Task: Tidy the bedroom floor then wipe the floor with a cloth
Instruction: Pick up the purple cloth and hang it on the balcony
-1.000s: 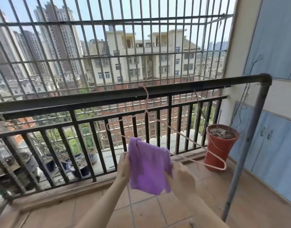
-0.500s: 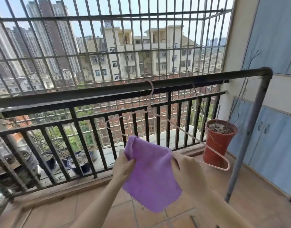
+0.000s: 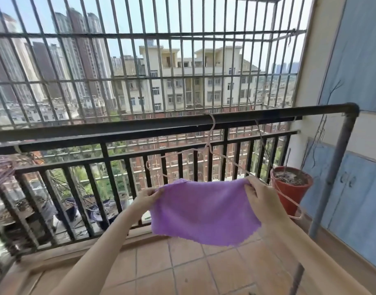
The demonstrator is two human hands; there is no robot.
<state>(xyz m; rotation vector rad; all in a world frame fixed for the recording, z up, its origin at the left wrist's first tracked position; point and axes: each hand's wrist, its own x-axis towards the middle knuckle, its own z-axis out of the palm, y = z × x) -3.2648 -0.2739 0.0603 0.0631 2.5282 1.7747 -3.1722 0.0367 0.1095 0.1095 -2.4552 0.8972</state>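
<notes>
Change: you've spread the purple cloth (image 3: 204, 211) wide.
Grip: your left hand (image 3: 146, 195) and right hand (image 3: 260, 199) pinch its top corners.
Place: before the hanger (image 3: 212, 155).
Risk: either pinch loosening drops it.

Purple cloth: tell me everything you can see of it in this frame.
The cloth is purple, soft and fuzzy like microfibre, roughly rectangular, with a wavy, scalloped lower edge. It hangs spread out in the air over the tiled balcony floor, its top edge sagging slightly. The left hand pinches its upper left corner and the right hand its upper right. It hangs in front of a pale hanger hooked on the rail; whether they touch cannot be told.
</notes>
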